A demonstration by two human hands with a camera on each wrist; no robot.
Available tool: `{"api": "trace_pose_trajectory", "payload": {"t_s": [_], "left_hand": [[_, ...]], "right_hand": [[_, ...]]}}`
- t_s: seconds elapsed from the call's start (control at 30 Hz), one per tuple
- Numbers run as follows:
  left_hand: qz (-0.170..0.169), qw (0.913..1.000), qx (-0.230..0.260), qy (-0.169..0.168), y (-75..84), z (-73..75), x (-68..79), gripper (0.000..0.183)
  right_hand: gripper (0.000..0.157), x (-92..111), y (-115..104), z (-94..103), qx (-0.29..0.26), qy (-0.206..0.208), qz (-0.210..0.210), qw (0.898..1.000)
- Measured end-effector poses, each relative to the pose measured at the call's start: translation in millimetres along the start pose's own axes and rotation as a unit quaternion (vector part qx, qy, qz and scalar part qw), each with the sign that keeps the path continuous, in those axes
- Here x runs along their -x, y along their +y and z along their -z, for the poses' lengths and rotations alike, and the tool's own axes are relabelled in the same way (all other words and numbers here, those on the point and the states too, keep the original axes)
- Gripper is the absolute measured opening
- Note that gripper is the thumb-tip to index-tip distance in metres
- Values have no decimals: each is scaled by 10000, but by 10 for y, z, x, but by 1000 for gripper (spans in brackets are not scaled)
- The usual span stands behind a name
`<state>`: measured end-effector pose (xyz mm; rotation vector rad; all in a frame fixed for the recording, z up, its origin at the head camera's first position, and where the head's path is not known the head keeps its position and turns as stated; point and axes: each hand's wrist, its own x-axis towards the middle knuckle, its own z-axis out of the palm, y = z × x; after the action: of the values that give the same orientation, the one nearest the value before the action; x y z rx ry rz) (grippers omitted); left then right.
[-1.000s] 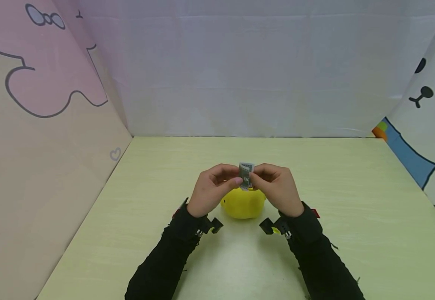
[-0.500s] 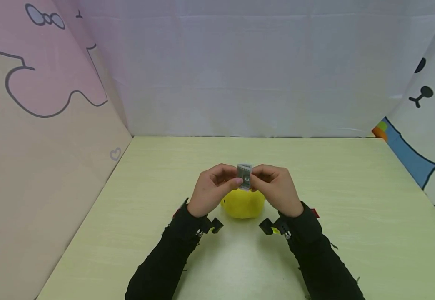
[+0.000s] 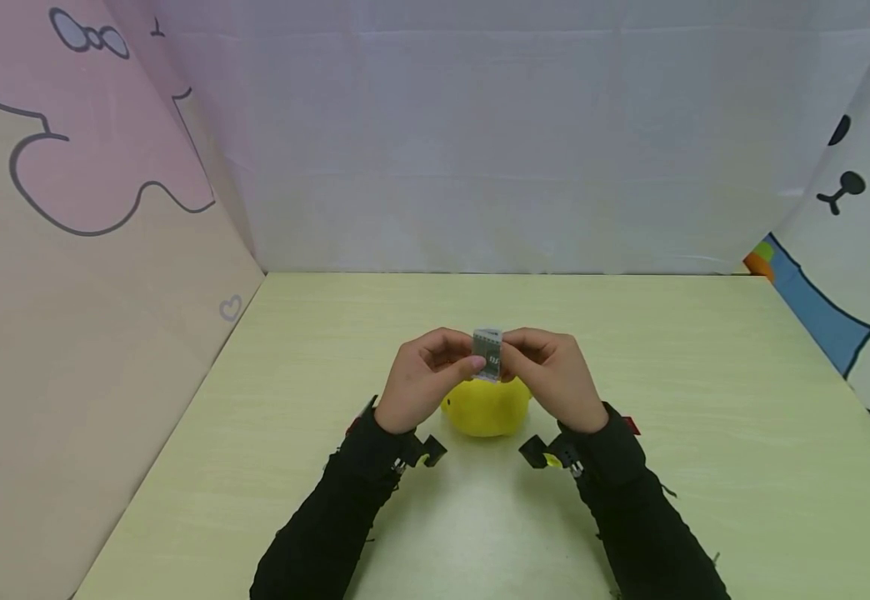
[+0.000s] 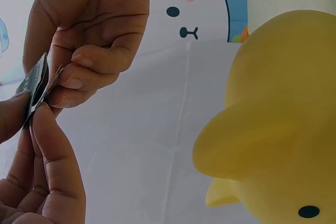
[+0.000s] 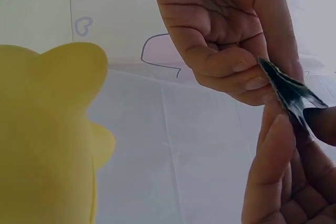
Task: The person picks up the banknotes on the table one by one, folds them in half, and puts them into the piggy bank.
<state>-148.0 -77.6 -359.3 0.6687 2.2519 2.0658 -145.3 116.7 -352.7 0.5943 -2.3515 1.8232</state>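
Observation:
Both hands meet over a small folded banknote [image 3: 487, 353], grey-green with a pale edge. My left hand [image 3: 432, 379] pinches its left side, the thumb lying flat across the front. At the right edge, my right hand [image 3: 555, 375] pinches the paper between thumb and fingers. In the left wrist view the layers of the banknote [image 4: 35, 85] stand slightly apart. The right wrist view shows the folded banknote [image 5: 289, 90] edge-on, with a gap between its layers. Below and behind the hands, a rounded yellow animal figure [image 3: 486, 408] stands on the table, its top partly hidden.
The pale yellow-green table [image 3: 330, 333] spreads around the figure. A white curtain [image 3: 480, 150] rises at its back edge, with cartoon-printed panels to the left and right. A black wrist camera [image 3: 432, 451] sits on each dark sleeve.
The banknote has shifted slightly left and shows a narrower face. My right thumb has drawn back from its front to its right edge. Both arms and the yellow figure stay in place.

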Motion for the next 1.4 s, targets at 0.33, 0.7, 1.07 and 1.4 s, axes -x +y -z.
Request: {"api": "trace_pose_trajectory", "payload": {"t_s": [0.33,0.7,1.07,1.4], "left_hand": [[-83,10000,42,-12,21,-4,2,17],[-46,10000,39,69,21,-11,2,16],[0,9999,-4,129,36,-31,10,16],[57,9999,-2,122,26,-46,12,16]], "right_hand": [[23,12,-26,17,-236,122,334,9991],[20,27,-37,-8,-269,233,230,9991],[13,38,-18,-20,-155,309,356,9988],[10,29,-9,-34,-149,390,350,9985]]}}
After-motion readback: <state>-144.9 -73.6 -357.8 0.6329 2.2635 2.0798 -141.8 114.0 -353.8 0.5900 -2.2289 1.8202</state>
